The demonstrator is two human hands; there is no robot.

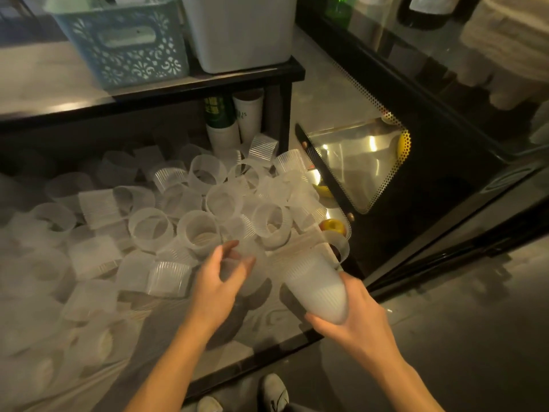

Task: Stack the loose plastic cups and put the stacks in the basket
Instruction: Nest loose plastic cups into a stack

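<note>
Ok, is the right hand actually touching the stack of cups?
Touching. The head view shows the right hand cupped under the closed end of the stack of cups, fingers curled round it, with no gap between them.

Both bare forearms reach forward and down. The left hand [221,276] curls its fingers round something translucent; the right hand [355,315], lower and nearer, cups its fingers beneath what it holds.

A white bin [240,28] sits above paper cups [234,120], near a glass case [359,162].
</note>
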